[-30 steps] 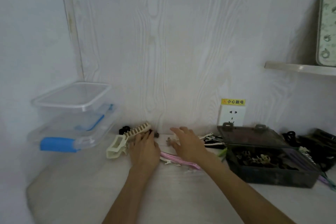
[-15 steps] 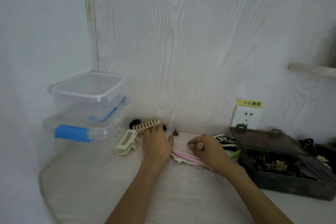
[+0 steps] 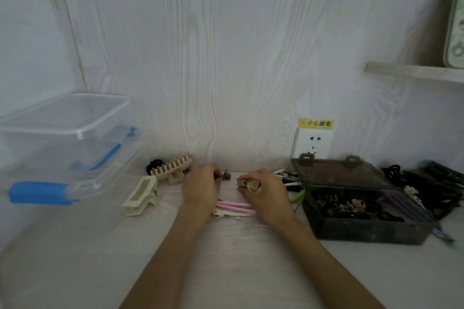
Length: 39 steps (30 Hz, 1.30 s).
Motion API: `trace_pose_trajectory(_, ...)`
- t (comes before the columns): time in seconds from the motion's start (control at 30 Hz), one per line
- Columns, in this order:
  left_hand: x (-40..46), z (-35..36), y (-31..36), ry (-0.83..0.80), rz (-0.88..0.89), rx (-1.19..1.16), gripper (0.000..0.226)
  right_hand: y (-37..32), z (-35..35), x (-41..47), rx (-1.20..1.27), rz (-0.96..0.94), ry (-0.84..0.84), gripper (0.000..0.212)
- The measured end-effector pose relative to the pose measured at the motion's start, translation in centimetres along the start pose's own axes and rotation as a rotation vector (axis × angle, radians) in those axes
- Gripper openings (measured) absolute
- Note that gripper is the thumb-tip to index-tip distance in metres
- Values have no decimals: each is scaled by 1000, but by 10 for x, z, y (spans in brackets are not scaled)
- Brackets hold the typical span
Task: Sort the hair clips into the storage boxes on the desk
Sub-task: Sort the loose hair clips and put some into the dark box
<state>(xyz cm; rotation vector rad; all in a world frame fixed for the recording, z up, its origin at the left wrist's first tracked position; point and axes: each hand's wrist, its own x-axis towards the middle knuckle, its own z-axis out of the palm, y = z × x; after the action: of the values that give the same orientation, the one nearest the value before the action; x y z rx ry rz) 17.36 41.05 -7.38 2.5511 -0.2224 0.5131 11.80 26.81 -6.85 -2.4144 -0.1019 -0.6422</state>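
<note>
a small beige clip [image 3: 249,184] is pinched in the right hand [image 3: 266,194], fingers curled round it, just above the surface [image 3: 226,258]. pink clips [image 3: 234,207] lie under and just nearer than that grip. the left hand [image 3: 200,189] rests beside it, fingers curled at a small dark clip [image 3: 226,175]; whether that clip is held cannot be told. the pick-up step is judged in hand. next, the beige clip would need carrying right of the grip to the dark box [image 3: 364,208]. cream clips [image 3: 140,195] and clear boxes [image 3: 62,148] lie left.
</note>
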Motion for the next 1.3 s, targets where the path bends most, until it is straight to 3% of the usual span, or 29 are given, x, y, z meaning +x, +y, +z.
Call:
trace_pose_trajectory(0.17,-12,-9,-1,-57,57,-95,20,-7,-12,-4,83,-78,142,19)
trace_pose_trajectory(0.27,-22,-26,6,56,47,-199,15,-16,-36,-11,191,-106,284,19)
trace_pose_trajectory(0.37,-32,-45,24,168,83,-366,12,-20,-72,-25,185,-172,304,20)
trace_pose_trajectory(0.43,-44,-51,46,111,156,-469,13,-12,-102,-37,135,-170,349,20)
trace_pose_trajectory(0.57,-66,-45,104,-99,304,-581,17,24,-149,-59,11,15,386,18)
trace_pose_trajectory(0.67,-74,-31,140,-192,355,-551,29,43,-163,-70,-95,127,282,28)
trace_pose_trajectory(0.8,-81,-22,157,-384,359,-629,50,55,-175,-74,-95,133,78,40)
trace_pose_trajectory(0.9,-81,-29,146,-338,383,-580,42,57,-182,-72,-145,107,15,35)
trace_pose_trajectory(1.0,-71,-46,110,-118,301,-542,29,42,-175,-66,-106,67,57,26)
trace_pose_trajectory(1.13,-56,-61,32,128,94,-282,33,9,-139,-49,-43,-6,40,22)
trace_pose_trajectory(1.3,-35,-64,-31,-28,-16,103,52,-30,-67,-5,-93,-99,-193,31)
